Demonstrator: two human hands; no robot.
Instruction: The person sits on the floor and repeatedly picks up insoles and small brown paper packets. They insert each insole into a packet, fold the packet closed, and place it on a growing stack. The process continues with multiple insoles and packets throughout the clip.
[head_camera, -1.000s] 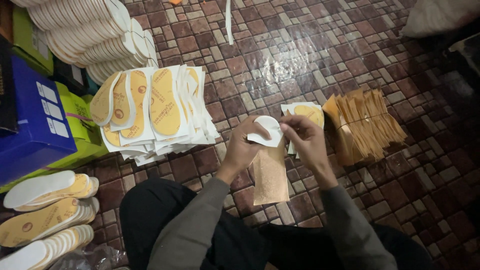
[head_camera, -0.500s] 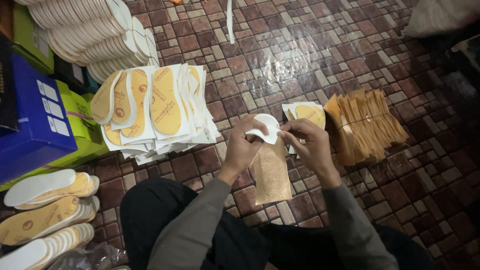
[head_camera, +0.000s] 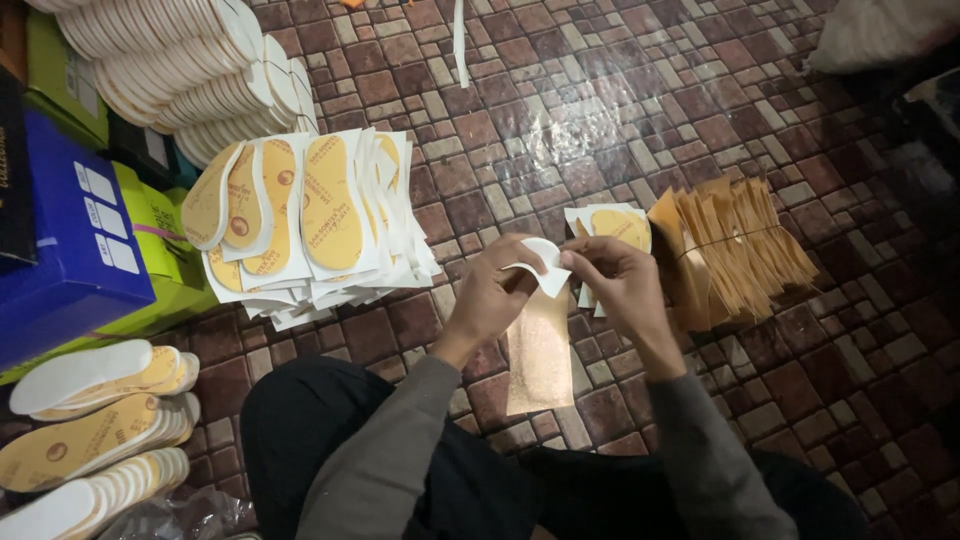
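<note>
- held between both hands above the tiled floor (head_camera: 620, 110): a white insole piece (head_camera: 543, 268) over a tan, glittery sheet (head_camera: 540, 350).
- sheet long and narrow, hanging lengthwise toward the lap, upper end at the fingers.
- white piece curved, its rounded end up and to the right.
- left hand (head_camera: 490, 295) pinching the white piece's left edge.
- right hand (head_camera: 620, 280) gripping its right edge.
- stack of yellow-printed insole sheets (head_camera: 310, 215) to the left, bundle of tan sheets (head_camera: 735, 245) to the right.
</note>
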